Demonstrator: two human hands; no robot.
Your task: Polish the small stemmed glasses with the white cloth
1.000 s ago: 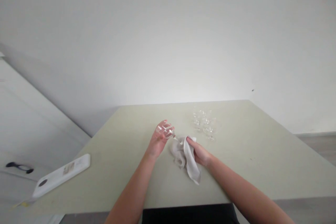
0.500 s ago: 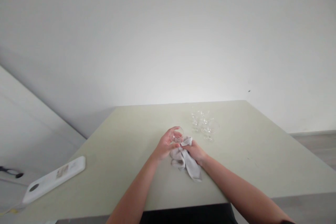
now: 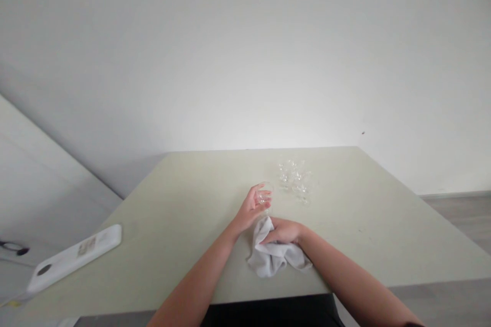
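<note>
My left hand (image 3: 253, 205) is curled around a small clear glass (image 3: 264, 195), holding it just above the pale green table (image 3: 184, 204). Right behind it, my right hand (image 3: 282, 231) presses down on a crumpled grey-white cloth (image 3: 273, 255) that lies on the table near the front edge. A cluster of several clear stemmed glasses (image 3: 296, 180) stands a little beyond and to the right of the held glass.
A white oblong board (image 3: 74, 256) with a dark hole near one end sticks out over the table's left corner. A plain white wall stands behind the table. A white cabinet lies at the left, grey floor at the right.
My left hand carried the glass rightward toward the group of glasses. My right hand pulled the cloth back toward the front edge and laid it down flat.
</note>
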